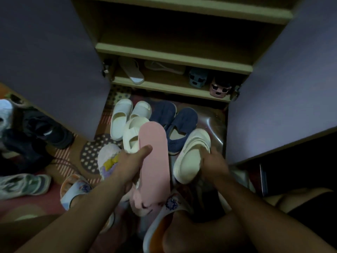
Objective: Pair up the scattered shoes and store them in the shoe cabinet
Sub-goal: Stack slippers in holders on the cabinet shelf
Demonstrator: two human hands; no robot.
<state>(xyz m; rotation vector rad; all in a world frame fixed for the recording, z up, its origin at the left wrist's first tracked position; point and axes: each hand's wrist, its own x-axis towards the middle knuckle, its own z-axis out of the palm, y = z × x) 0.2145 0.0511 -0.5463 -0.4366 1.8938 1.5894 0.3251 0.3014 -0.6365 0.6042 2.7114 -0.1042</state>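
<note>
The head view shows the left hand (129, 161) gripping a pink slipper (154, 161) and a cream one at mid-frame, the right hand (212, 162) gripping a cream shoe (191, 156), all pointing long-ways up toward the cabinet shelf (169, 88).

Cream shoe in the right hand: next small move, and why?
Probably bring the cream shoe in the right hand over beside its apparent match, which the left hand holds with a pink slipper, then shelve the pair.

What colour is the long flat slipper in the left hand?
Pink; the slipper shows sole-up in the head view.
</note>
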